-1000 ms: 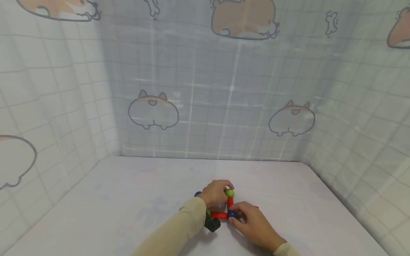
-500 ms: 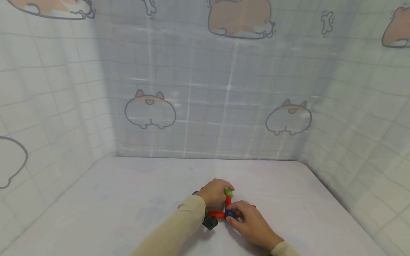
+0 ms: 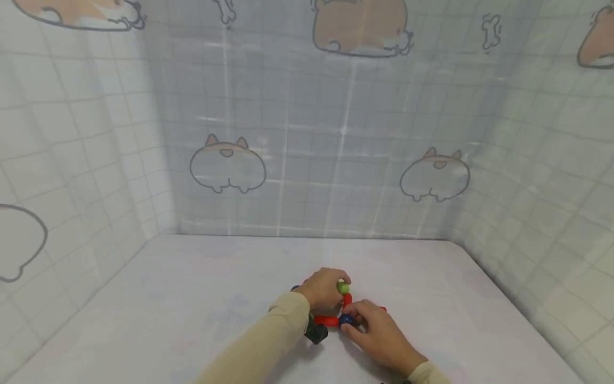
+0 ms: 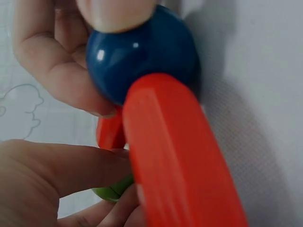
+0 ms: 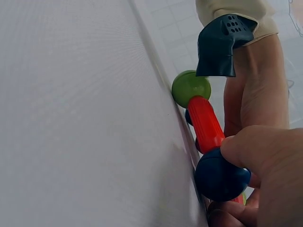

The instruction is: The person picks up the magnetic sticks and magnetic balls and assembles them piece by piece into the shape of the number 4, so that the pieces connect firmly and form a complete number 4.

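Red rods and coloured balls join into a frame on the pale cloth. My left hand (image 3: 325, 289) pinches a green ball (image 3: 342, 288) at the far end of a short red rod (image 3: 347, 300). My right hand (image 3: 379, 333) grips the blue ball (image 3: 346, 320), its thumb and fingers on either side, where that rod meets a second red rod (image 3: 327, 321). In the right wrist view, this second rod (image 5: 206, 123) links the blue ball (image 5: 221, 175) to another green ball (image 5: 191, 89). The left wrist view shows my left thumb near the first rod (image 4: 111, 130).
Another blue ball (image 3: 295, 288) peeks out left of my left hand. A bit of red (image 3: 382, 309) shows behind my right hand. A dark wrist camera mount (image 3: 316, 333) hangs under the left sleeve. Patterned curtains (image 3: 307, 138) enclose the cloth-covered table (image 3: 216, 298).
The short red rod beside the green ball now leans slightly more to the right. Both hands keep their holds and have barely moved; the head view has shifted a little.
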The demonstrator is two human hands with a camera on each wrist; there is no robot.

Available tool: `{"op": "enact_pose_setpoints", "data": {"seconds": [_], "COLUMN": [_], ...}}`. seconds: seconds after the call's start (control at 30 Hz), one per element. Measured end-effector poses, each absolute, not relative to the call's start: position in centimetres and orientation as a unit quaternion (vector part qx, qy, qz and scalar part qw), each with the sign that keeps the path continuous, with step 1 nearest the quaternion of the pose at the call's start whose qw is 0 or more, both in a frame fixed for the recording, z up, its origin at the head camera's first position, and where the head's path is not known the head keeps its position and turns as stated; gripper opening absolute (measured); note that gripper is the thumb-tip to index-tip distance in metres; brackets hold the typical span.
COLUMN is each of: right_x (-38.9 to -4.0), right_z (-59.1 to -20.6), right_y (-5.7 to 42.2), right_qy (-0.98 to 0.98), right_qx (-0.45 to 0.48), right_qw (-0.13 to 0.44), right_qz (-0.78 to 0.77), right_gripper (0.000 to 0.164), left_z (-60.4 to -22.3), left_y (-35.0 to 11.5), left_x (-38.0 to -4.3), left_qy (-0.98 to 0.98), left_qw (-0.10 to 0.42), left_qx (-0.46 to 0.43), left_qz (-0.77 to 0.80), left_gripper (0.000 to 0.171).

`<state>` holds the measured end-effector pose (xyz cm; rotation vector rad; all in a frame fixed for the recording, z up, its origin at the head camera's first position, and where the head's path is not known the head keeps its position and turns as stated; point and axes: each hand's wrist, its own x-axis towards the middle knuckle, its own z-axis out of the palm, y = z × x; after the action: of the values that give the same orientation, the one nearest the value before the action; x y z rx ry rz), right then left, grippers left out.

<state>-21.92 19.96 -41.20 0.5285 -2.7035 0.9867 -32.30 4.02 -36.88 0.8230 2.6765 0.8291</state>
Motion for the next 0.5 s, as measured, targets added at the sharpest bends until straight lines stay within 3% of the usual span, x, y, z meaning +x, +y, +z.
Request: {"op": "enact_pose_setpoints", "data": {"seconds": [0.5], "right_x": [-22.13], "right_z": [-41.24], "right_y": [20.14], "right_qy": [-0.917], "right_qx": [0.188], "right_qw": [0.124], "right_qz": [0.329], "right_gripper": [0.020], "left_z": [-37.03], "left_y": [4.10], "left_x": [-32.56], "left_qy": [0.900], "left_qw": [0.120], "left_qx": [0.299], "left_qz": [0.293], "left_gripper": [0.049]}}
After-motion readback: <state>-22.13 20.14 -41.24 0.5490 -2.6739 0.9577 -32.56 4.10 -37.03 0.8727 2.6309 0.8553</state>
